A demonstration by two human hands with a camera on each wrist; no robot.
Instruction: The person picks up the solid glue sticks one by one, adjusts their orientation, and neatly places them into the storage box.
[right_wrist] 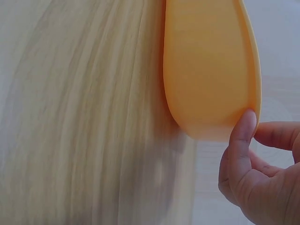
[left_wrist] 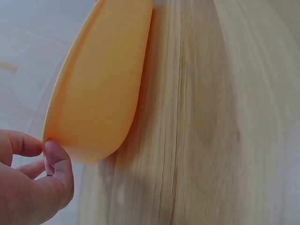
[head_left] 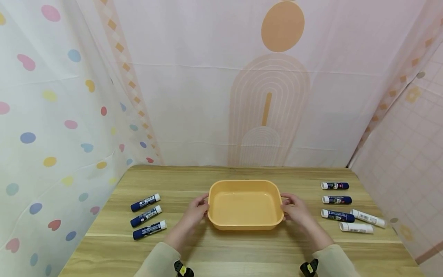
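Note:
A yellow-orange, rounded rectangular plastic tray (head_left: 246, 207) is at the middle of the wooden table, its inside bare. At its left end my left hand (head_left: 198, 209) pinches the rim, with the thumb against the outer wall in the left wrist view. My right hand (head_left: 294, 209) pinches the rim at the opposite end, its thumb (right_wrist: 244, 126) showing on the outer side in the right wrist view. Both wrist views show the tray's side wall (left_wrist: 101, 79) close over the tabletop, with a shadow along its lower edge.
Three navy glue sticks (head_left: 146, 216) with white ends lie slanted at the left. On the right are three more navy ones (head_left: 337, 200) in a column, with two white sticks (head_left: 356, 227) beside the lowest. Patterned curtains (head_left: 194, 115) border the table (head_left: 242, 254).

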